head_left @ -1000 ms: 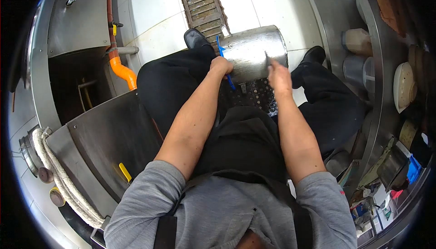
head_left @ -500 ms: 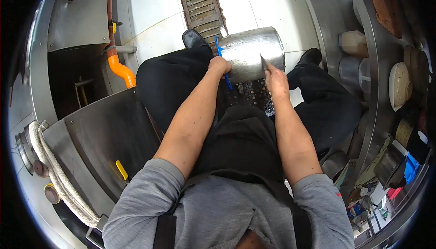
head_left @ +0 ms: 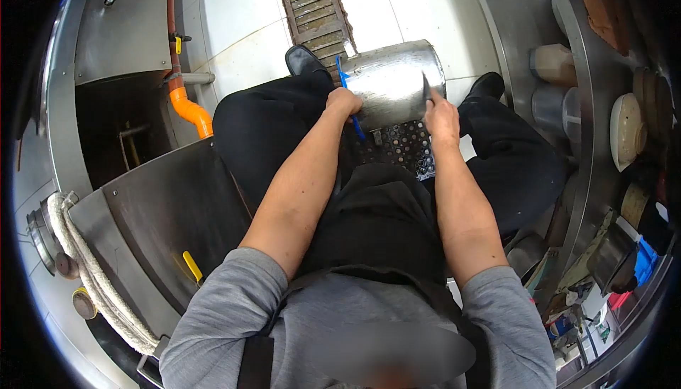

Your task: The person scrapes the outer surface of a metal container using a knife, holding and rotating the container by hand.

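A large metal cylinder, like a stockpot (head_left: 386,80), lies on its side between my knees, its surface shiny with brownish marks. Blue material (head_left: 342,71) runs along its left rim. My left hand (head_left: 345,103) is closed over that rim and steadies the cylinder; part of the fingers is hidden behind it. In my right hand (head_left: 443,119) is a tool with a short dark pointed blade (head_left: 426,87), held against or just above the cylinder's right side. Its handle is covered by my fingers, so its exact kind is unclear.
Below the cylinder is a perforated dark mat (head_left: 404,149). A slatted floor drain (head_left: 312,6) runs ahead over white tiles. Steel cabinets and an orange pipe (head_left: 190,111) stand to the left. Shelves with containers (head_left: 553,63) and bowls (head_left: 624,132) line the right.
My right hand has moved a little to the right with the blade, towards the cylinder's right end. My left hand stays on the rim, and the cylinder has hardly moved.
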A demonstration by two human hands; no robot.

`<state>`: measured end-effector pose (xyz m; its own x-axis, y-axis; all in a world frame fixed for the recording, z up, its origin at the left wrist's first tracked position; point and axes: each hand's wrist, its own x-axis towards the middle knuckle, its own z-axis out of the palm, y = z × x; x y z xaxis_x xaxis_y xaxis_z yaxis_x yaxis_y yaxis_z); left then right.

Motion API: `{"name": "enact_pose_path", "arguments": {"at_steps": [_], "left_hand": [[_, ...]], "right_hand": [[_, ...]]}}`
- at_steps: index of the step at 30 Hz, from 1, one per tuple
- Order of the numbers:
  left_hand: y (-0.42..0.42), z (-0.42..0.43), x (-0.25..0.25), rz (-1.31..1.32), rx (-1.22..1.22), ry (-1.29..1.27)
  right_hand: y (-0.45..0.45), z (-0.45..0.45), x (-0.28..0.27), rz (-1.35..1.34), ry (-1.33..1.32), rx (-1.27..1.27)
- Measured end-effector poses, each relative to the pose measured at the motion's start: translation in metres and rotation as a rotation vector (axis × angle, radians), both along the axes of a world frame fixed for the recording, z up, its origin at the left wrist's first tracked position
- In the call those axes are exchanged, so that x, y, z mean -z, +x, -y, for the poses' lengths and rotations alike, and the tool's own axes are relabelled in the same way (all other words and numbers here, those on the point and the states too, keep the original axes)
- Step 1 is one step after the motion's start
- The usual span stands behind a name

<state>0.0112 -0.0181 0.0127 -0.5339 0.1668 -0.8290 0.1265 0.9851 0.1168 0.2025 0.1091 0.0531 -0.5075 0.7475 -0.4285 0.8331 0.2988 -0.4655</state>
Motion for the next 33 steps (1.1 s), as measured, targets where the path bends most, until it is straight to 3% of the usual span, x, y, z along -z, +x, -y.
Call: {"name": "enact_pose_path", "arguments": {"at_steps": [2,9,13,16,19,23,26,28,33], "left_hand": [[0.001,-0.003,0.002,0.002,0.002,0.013],[0.0,-0.002,0.003,-0.002,-0.024,-0.013],[-0.001,-0.003,0.003,-0.003,0.004,-0.016],[0.0,-0.003,-0.001,-0.001,-0.028,-0.006],[0.0,-0.004,-0.002,0.015,-0.028,-0.026],[0.001,-0.007,-0.005,-0.003,-0.019,-0.042],[0.0,-0.007,-0.005,-0.007,-0.038,-0.033],[0.0,-0.007,-0.003,-0.022,-0.024,-0.041],[0.0,-0.01,-0.007,0.002,-0.004,-0.051]], "right_hand": [[-0.002,0.002,-0.002,0.034,-0.032,-0.138],[0.002,0.0,0.005,-0.006,0.041,0.057],[-0.002,0.016,-0.005,-0.033,-0.019,-0.193],[0.0,0.015,0.008,-0.074,0.016,-0.181],[0.002,0.009,0.011,0.01,0.063,0.002],[0.0,0.018,-0.004,-0.021,0.003,-0.24],[0.004,0.022,0.008,-0.119,0.03,-0.237],[0.006,0.017,0.008,-0.052,0.019,-0.05],[0.011,0.016,0.002,0.018,0.012,-0.112]]}}
